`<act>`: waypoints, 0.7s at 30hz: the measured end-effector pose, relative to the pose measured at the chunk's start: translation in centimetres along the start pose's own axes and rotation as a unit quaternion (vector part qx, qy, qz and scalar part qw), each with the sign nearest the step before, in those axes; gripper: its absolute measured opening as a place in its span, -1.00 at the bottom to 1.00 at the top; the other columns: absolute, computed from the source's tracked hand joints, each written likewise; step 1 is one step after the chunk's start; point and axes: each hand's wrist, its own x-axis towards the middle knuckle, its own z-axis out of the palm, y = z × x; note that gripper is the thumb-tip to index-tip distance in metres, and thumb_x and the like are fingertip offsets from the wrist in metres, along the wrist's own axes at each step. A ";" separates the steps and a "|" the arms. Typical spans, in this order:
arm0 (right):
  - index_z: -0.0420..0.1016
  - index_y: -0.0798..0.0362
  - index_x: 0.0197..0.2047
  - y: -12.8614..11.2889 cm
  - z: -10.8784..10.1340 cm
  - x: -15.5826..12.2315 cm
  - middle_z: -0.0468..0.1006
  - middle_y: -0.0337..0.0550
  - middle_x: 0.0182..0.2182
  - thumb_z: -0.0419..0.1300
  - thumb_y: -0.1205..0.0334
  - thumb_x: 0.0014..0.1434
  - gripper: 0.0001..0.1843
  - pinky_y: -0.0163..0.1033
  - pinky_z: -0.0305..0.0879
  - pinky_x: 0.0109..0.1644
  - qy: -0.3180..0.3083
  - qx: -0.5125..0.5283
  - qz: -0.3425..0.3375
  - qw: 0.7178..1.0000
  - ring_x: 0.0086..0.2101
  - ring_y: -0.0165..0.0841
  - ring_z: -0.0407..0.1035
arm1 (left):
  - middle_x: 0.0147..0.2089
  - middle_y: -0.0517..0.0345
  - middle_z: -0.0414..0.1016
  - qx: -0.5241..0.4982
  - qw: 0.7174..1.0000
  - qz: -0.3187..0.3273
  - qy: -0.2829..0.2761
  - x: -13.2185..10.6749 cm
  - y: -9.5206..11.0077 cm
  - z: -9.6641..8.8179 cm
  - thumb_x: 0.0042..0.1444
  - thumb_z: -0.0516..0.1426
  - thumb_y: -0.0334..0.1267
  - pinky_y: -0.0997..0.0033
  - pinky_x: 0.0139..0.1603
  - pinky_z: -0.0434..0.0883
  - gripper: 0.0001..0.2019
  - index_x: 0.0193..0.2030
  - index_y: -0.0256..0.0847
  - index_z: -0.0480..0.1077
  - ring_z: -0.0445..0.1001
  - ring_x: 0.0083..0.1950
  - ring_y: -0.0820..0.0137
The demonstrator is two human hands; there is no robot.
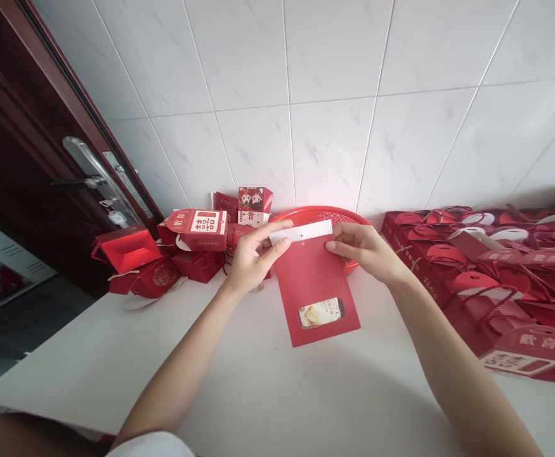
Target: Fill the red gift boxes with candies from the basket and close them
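A flat red paper packet (pixel 311 274) hangs tilted in front of me, above the white table. It has a white folded strip along its top edge with a small hole in it. Through the rounded window near its bottom shows a printed snack wrapper (pixel 321 313). My left hand (pixel 253 255) pinches the top left corner between thumb and fingers. At the top right corner, my right hand (pixel 363 249) grips the packet the same way. Just behind, partly covered by the packet and hands, stands a red mesh plastic basket (pixel 327 210); its contents are mostly hidden.
Several red gift boxes (pixel 203 230) are piled at the left back of the white table (pixel 277 393). Rows of red boxes with cord handles (pixel 500 279) fill the right side. A tiled wall (pixel 334 139) closes the back, with a door handle (pixel 91 168) at the left.
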 end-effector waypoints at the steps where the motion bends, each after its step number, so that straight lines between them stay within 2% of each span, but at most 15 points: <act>1: 0.43 0.07 -0.33 0.0 -0.1 0.0 0.55 -0.14 -0.37 0.35 -0.02 0.14 -0.67 -0.28 0.43 -0.37 0.007 0.002 -0.006 1.000 -0.39 -0.36 0.46 | 0.18 -0.02 0.54 -0.021 1.000 -0.007 0.002 0.0 -0.1 0.0 0.14 0.27 -0.04 0.26 -0.02 0.55 -0.54 0.16 -0.13 0.47 0.56 0.09 0.17; 3: 0.44 0.05 -0.33 0.1 -0.4 -0.1 0.55 -0.15 -0.37 0.35 -0.03 0.14 -0.68 -0.24 0.45 -0.33 0.020 0.006 -0.019 1.000 -0.36 -0.33 0.47 | 0.21 -0.04 0.51 -0.068 0.997 -0.041 -0.010 0.0 -0.1 0.1 0.10 0.31 -0.05 0.26 -0.04 0.57 -0.37 0.30 -0.09 0.33 0.57 0.09 0.15; 5: 0.45 0.03 -0.33 0.2 -0.6 -0.1 0.53 -0.19 -0.40 0.35 -0.02 0.15 -0.70 -0.21 0.45 -0.30 0.028 0.009 -0.030 0.999 -0.37 -0.33 0.46 | 0.15 -0.05 0.55 -0.108 0.990 -0.081 -0.037 0.1 0.0 0.1 0.09 0.33 -0.08 0.25 -0.06 0.58 -0.31 0.34 -0.09 0.25 0.59 0.04 0.15; 7: 0.46 0.02 -0.33 0.2 -0.7 -0.1 0.50 -0.21 -0.41 0.34 0.00 0.16 -0.72 -0.20 0.45 -0.28 0.027 0.013 -0.033 0.999 -0.38 -0.34 0.43 | 0.08 -0.04 0.59 -0.132 0.985 -0.093 -0.062 0.1 0.3 0.2 0.09 0.33 -0.10 0.25 -0.07 0.58 -0.36 0.30 -0.12 0.29 0.61 0.01 0.15; 10: 0.46 0.02 -0.33 0.3 -0.8 0.0 0.50 -0.20 -0.39 0.34 0.02 0.16 -0.74 -0.20 0.43 -0.28 0.022 0.012 -0.030 0.999 -0.39 -0.36 0.41 | 0.02 -0.02 0.61 -0.137 0.985 -0.073 -0.079 0.0 0.6 0.3 0.12 0.31 -0.12 0.27 -0.06 0.58 -0.51 0.18 -0.16 0.39 0.61 0.00 0.17; 16: 0.40 0.03 -0.38 0.2 -1.0 -0.1 0.47 -0.23 -0.42 0.35 0.01 0.13 -0.70 -0.26 0.36 -0.35 0.024 -0.003 -0.035 0.999 -0.41 -0.39 0.36 | -0.27 0.14 0.60 -0.057 0.996 -0.044 -0.054 -0.2 0.2 0.4 0.12 0.30 -0.13 0.43 -0.30 0.53 -0.55 0.13 -0.20 0.41 0.59 -0.30 0.35; 19: 0.42 0.02 -0.29 -0.1 -1.1 -0.2 0.45 -0.27 -0.47 0.34 -0.01 0.14 -0.70 -0.28 0.32 -0.38 0.025 -0.018 -0.042 0.999 -0.45 -0.41 0.33 | -0.25 0.12 0.59 -0.026 0.998 -0.031 -0.039 -0.3 0.1 0.5 0.12 0.29 -0.13 0.43 -0.32 0.52 -0.61 0.06 -0.21 0.46 0.56 -0.34 0.39; 21: 0.47 0.03 -0.21 -0.3 -1.1 -0.3 0.47 -0.24 -0.45 0.29 -0.08 0.18 -0.66 -0.28 0.33 -0.37 0.031 -0.045 -0.045 0.998 -0.44 -0.40 0.35 | -0.17 0.07 0.61 -0.019 0.999 -0.020 -0.031 -0.3 0.3 0.6 0.11 0.29 -0.13 0.42 -0.29 0.53 -0.66 0.00 -0.21 0.49 0.57 -0.27 0.35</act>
